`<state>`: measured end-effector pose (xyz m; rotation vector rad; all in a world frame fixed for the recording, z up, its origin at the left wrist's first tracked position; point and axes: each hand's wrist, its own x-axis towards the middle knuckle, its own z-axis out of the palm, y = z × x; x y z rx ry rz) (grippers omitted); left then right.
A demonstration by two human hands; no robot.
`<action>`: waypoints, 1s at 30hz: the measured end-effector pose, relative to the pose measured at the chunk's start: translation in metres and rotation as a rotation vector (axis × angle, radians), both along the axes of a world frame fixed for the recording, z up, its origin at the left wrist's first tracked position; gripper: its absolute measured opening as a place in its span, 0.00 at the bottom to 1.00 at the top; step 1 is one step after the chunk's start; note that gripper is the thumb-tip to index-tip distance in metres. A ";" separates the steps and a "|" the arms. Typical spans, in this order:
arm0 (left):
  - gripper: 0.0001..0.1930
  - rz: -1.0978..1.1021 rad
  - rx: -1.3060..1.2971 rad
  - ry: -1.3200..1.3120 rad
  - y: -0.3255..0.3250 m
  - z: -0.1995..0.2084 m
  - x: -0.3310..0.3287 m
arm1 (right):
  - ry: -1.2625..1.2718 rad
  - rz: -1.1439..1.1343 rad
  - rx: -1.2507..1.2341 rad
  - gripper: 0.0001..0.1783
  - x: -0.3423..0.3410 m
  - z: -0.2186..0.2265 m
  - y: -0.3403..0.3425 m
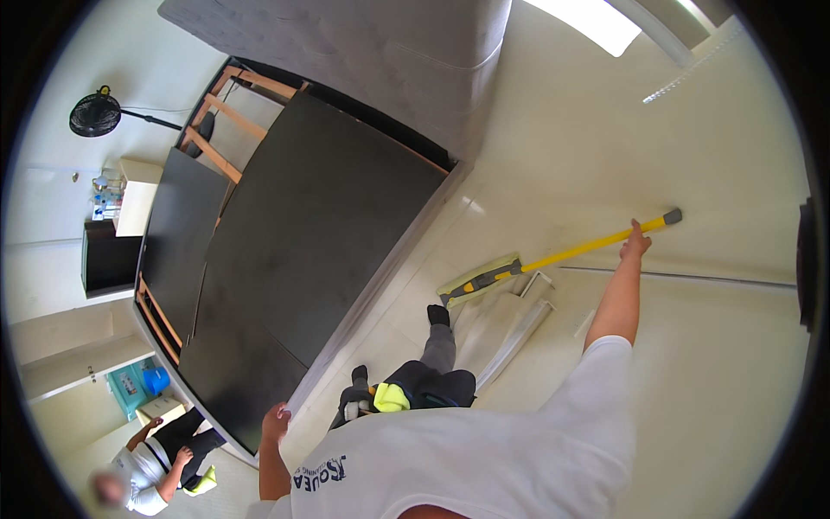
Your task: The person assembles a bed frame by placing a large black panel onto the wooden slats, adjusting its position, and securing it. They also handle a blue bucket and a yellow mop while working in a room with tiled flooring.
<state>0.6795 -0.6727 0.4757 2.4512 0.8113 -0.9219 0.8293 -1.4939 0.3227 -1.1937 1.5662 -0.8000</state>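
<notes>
My right hand [635, 242] holds the yellow handle of a flat mop [571, 252] near its grey end, arm stretched out to the right. The mop slants down to the left, and its grey head with a pale yellow-green pad [480, 278] is close to my foot [438, 315]. Beside the near corner of a bed base [320, 216] is my left hand [276, 424], its fingers curled. Whether it grips the base's edge or something small is hidden. A bright yellow cloth [392, 397] hangs at my waist.
A grey mattress [389, 52] stands tilted up at the base's far side, where wooden slats [235, 119] are exposed. Another person [151, 467] is at the lower left, near a blue bucket [156, 380] and teal box [128, 391]. A black fan [95, 115] stands at the far left.
</notes>
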 end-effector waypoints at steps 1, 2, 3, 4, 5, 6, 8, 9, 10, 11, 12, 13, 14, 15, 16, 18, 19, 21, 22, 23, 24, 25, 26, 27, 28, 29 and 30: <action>0.19 0.038 -0.025 0.002 0.007 -0.003 -0.008 | -0.030 -0.036 -0.010 0.36 0.006 0.002 -0.004; 0.19 0.075 -0.049 0.003 0.024 -0.014 -0.019 | -0.083 -0.015 0.039 0.33 0.009 0.003 -0.006; 0.20 0.108 -0.080 0.004 0.034 -0.023 -0.028 | -0.134 0.003 0.081 0.29 0.010 0.006 -0.009; 0.19 0.110 -0.073 0.001 0.036 -0.028 -0.032 | -0.190 0.014 0.116 0.26 0.009 0.007 -0.015; 0.19 0.110 -0.066 -0.002 0.038 -0.031 -0.036 | -0.214 -0.004 0.125 0.22 0.007 0.006 -0.018; 0.19 0.107 -0.062 -0.006 0.039 -0.035 -0.037 | -0.239 -0.025 0.130 0.18 0.003 0.005 -0.022; 0.19 0.051 -0.056 -0.023 0.042 -0.047 -0.039 | -0.290 0.014 0.111 0.12 -0.002 0.000 -0.027; 0.18 0.027 -0.048 -0.026 0.040 -0.046 -0.040 | -0.309 0.077 0.094 0.11 -0.003 0.001 -0.023; 0.18 0.028 -0.063 -0.020 0.038 -0.047 -0.040 | -0.329 0.141 0.076 0.10 -0.005 0.002 -0.019; 0.18 0.028 -0.078 -0.013 0.033 -0.049 -0.039 | -0.365 0.150 0.016 0.09 -0.008 0.005 -0.014; 0.18 0.032 -0.089 -0.009 0.027 -0.048 -0.035 | -0.403 0.164 -0.040 0.09 -0.009 0.012 0.003; 0.18 0.020 -0.093 -0.003 0.021 -0.047 -0.029 | -0.446 0.182 -0.094 0.09 -0.004 0.024 0.025; 0.18 0.010 -0.100 0.003 0.013 -0.046 -0.023 | -0.440 0.139 -0.161 0.09 -0.005 0.040 0.043; 0.18 0.002 -0.107 0.012 0.006 -0.045 -0.019 | -0.431 0.097 -0.228 0.09 -0.008 0.056 0.064; 0.18 -0.011 -0.108 0.004 0.000 -0.046 -0.014 | -0.423 0.051 -0.302 0.10 -0.011 0.071 0.081; 0.18 -0.042 -0.121 -0.006 -0.007 -0.052 -0.009 | -0.383 0.044 -0.308 0.11 -0.013 0.092 0.113; 0.18 -0.030 -0.137 -0.014 -0.008 -0.054 -0.009 | -0.363 0.039 -0.313 0.11 -0.013 0.103 0.129; 0.18 -0.003 -0.168 -0.034 -0.012 -0.058 -0.008 | -0.456 0.085 -0.295 0.13 -0.005 0.132 0.159; 0.18 -0.013 -0.182 -0.038 -0.019 -0.056 -0.005 | -0.501 0.107 -0.285 0.13 -0.002 0.146 0.167; 0.19 -0.022 -0.194 -0.043 -0.027 -0.051 -0.001 | -0.533 0.152 -0.322 0.13 0.002 0.157 0.169; 0.19 -0.033 -0.207 -0.051 -0.031 -0.048 0.001 | -0.568 0.195 -0.359 0.12 0.006 0.171 0.170; 0.19 -0.015 -0.211 -0.048 -0.029 -0.050 -0.002 | -0.602 0.240 -0.392 0.12 0.012 0.181 0.174; 0.19 0.005 -0.215 -0.045 -0.026 -0.053 -0.009 | -0.611 0.272 -0.420 0.12 0.020 0.192 0.181; 0.19 0.026 -0.224 -0.043 -0.023 -0.059 -0.015 | -0.628 0.321 -0.453 0.12 0.027 0.200 0.186; 0.19 0.036 -0.217 -0.036 -0.019 -0.066 -0.024 | -0.644 0.371 -0.481 0.12 0.034 0.204 0.190; 0.19 0.048 -0.210 -0.028 -0.014 -0.072 -0.034 | -0.661 0.424 -0.508 0.11 0.041 0.207 0.194; 0.19 0.062 -0.199 -0.019 -0.011 -0.074 -0.041 | -0.671 0.485 -0.534 0.11 0.047 0.206 0.197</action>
